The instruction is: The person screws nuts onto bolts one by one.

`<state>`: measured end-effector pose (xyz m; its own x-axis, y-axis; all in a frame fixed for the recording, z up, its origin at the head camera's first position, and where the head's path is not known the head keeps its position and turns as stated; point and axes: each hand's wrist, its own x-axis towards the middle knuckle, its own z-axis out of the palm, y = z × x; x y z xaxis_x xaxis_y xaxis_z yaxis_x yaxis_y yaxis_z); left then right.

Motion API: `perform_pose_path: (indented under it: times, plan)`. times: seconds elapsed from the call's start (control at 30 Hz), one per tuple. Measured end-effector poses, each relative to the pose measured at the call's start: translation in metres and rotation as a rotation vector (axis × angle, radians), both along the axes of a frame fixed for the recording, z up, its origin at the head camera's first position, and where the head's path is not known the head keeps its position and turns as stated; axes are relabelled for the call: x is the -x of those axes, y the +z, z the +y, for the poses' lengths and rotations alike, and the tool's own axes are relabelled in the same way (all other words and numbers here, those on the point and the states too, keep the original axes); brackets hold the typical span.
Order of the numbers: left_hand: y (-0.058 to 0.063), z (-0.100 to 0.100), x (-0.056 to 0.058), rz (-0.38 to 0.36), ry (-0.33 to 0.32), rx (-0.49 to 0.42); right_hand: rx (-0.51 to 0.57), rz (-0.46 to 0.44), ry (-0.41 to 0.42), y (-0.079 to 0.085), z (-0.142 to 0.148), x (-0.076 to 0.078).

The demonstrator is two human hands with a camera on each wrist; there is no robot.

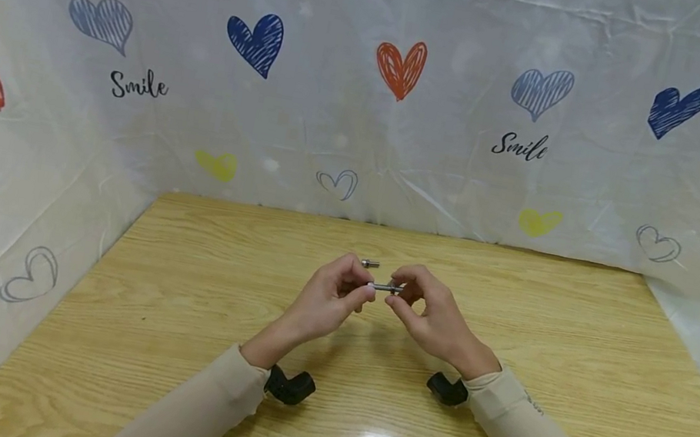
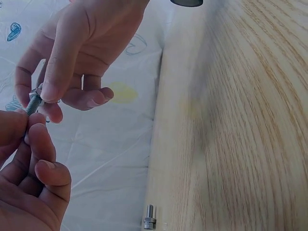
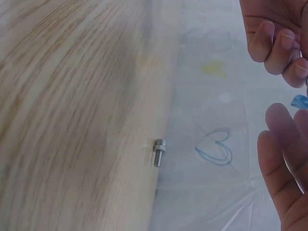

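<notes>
A thin silver bolt [image 1: 382, 287] is held level above the table between the two hands. My left hand [image 1: 336, 296] pinches one end of it between thumb and fingers. On the other end, my right hand [image 1: 437, 324] has its thumb and forefinger around a nut [image 2: 36, 93], which sits on the threads. In the left wrist view the bolt's threaded shank [image 2: 33, 105] shows between the fingers of both hands. The right wrist view catches both hands only at its right edge, with the bolt almost wholly out of frame.
A second bolt [image 1: 371, 264] with a nut near its head lies on the wooden table [image 1: 204, 287], just beyond the hands. Behind and to the left hangs a pale cloth [image 1: 310, 125] printed with hearts. Black wrist mounts [image 1: 292, 387] jut out from the sleeves.
</notes>
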<state>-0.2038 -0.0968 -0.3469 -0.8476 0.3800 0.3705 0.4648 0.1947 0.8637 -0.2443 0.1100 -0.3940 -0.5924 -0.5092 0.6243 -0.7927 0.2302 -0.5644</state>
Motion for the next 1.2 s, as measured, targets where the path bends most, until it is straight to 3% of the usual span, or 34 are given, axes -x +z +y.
perform_pose_path:
  times: [0.53, 0.67, 0.87, 1.2]
  plan:
    - [-0.002, 0.000, 0.001, 0.003, -0.009, -0.003, -0.001, 0.075, -0.003, -0.003, -0.003, 0.007]
    - [-0.002, 0.000, 0.001, 0.002, -0.013, -0.001, -0.004, 0.040, -0.023, 0.002, -0.004, 0.000]
    - [-0.003, 0.000, 0.001, -0.002, -0.007, 0.000, -0.012, -0.065, -0.039, 0.027, -0.006, -0.023]
    - [-0.004, -0.002, 0.001, 0.001, -0.003, 0.005, 0.004, -0.023, 0.006, 0.030, -0.008, -0.025]
